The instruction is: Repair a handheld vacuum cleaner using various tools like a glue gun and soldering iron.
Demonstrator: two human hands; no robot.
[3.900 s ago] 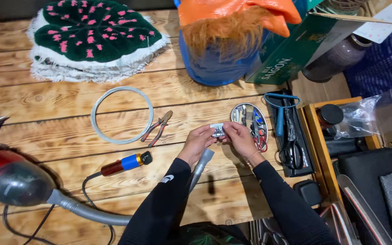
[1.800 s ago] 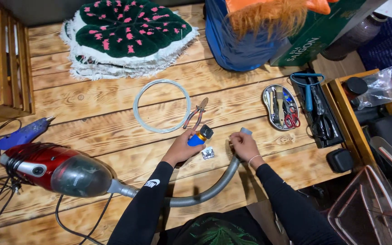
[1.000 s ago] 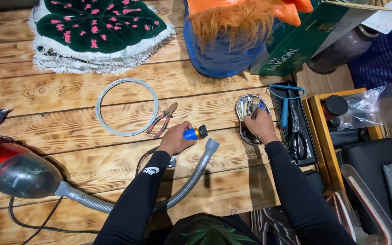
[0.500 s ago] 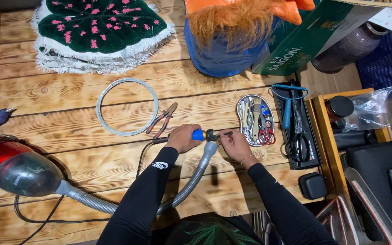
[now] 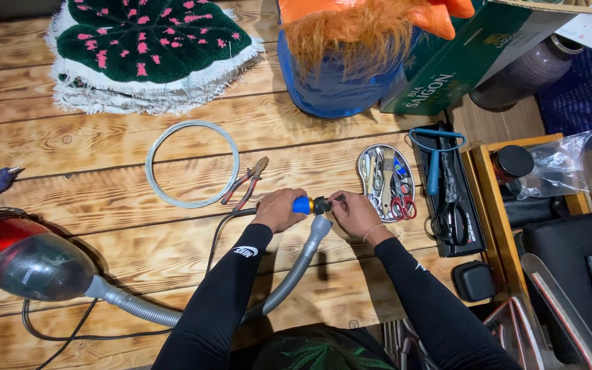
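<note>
Home craft workshop: plank floor (image 5: 104,240), tool tray (image 5: 386,179), wire coil (image 5: 192,164), pliers (image 5: 247,181).

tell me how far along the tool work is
Done: tool tray, pliers and wire coil are laid out. In hand: left hand grips the blue tool; right hand pinches its black tip. Left: tip not yet released.

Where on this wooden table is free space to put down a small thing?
Bare planks lie between the wire ring and the red vacuum cleaner, and left of the ring. It is crowded around both hands, left and right, by the pliers, hose and metal tray.
</note>
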